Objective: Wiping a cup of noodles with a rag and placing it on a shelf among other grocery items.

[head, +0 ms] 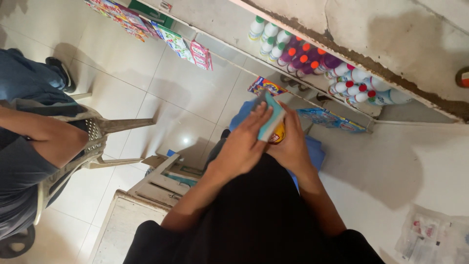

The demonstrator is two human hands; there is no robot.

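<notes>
Hands: left hand [243, 142] grip clamped on teal box [271, 117]; right hand [292, 145] grip clamped on yellow jar [278, 134].
Shelf [312, 93]: bottles [312, 61].

The person wears a plain black garment that fills the lower middle of the head view, dark and smooth, with no print or pattern showing on it. Its short sleeves [151, 234] end above the elbows, so both forearms are bare from there down. The left hand [242, 142] and the right hand [293, 146] are bare as well: no gloves, and no ring, watch or band can be made out on the wrists or fingers. The cloth hangs loose over the front of the body and folds softly near the arms. Below it, nothing of the legs or shoes can be told apart.
</notes>
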